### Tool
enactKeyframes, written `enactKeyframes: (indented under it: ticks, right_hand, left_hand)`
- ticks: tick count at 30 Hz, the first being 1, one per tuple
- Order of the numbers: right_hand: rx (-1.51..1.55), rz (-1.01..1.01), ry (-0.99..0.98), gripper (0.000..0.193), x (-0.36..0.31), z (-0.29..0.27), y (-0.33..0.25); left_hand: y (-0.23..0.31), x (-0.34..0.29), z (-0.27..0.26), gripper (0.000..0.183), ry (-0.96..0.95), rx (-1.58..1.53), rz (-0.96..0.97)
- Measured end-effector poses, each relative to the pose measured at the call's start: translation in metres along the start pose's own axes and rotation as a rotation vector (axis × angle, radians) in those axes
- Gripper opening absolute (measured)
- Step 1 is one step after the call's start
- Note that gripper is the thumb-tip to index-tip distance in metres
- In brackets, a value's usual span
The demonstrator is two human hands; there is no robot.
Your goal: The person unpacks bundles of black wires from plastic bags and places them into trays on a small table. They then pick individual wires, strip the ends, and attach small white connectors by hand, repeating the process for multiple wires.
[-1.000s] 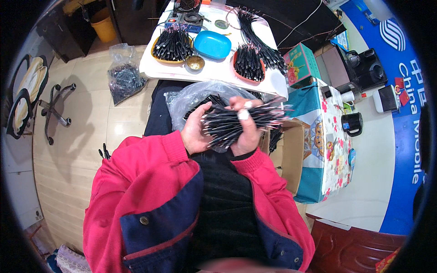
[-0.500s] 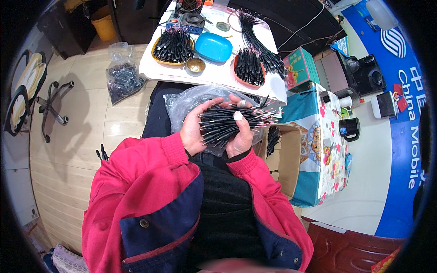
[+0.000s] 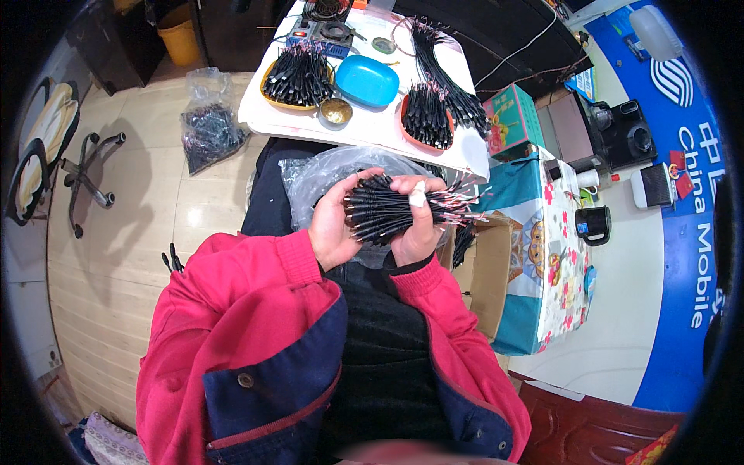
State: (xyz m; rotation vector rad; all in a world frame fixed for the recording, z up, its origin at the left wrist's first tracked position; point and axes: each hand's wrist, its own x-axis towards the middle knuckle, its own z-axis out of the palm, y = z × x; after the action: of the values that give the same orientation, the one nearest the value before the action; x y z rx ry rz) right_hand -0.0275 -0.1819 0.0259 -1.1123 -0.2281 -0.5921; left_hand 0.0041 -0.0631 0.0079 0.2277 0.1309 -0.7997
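A thick bundle of short black cables (image 3: 376, 211) lies sideways between my hands above my lap. Its black plug ends face left, and thin stripped wire ends fan out to the right. My right hand (image 3: 418, 236) grips the bundle, its thumb across the top with a white wrap on it. Against the plug ends rests the palm of my left hand (image 3: 332, 232), with its fingers curving round the far side, partly hidden. Under and beyond the hands spreads a clear plastic bag (image 3: 306, 182) on my lap.
Ahead stands a white table (image 3: 267, 128) with a yellow basket (image 3: 288, 105) and a red basket (image 3: 422, 142) of cables, a blue tray (image 3: 368, 81), a small metal bowl (image 3: 335, 113) and a burner (image 3: 333, 35). At right is an open cardboard box (image 3: 492, 271); a bag of cables (image 3: 209, 136) sits on the floor.
The bundle has been drawn together more compactly, its plug ends more even against my left palm. My right fingers have closed further over it, and both hands have shifted slightly right.
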Motion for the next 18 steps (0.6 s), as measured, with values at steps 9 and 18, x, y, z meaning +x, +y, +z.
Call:
enactKeyframes:
  ticks: [9,18]
  right_hand:
    - [0.446,0.529,0.024,0.012,-0.001,-0.015,-0.016]
    - [0.416,0.497,0.03,0.01,-0.001,-0.018,-0.013]
  left_hand:
    - [0.034,-0.013,0.017,0.012,-0.155,1.524,0.788]
    - [0.035,-0.013,0.016,0.007,-0.08,1.451,0.628]
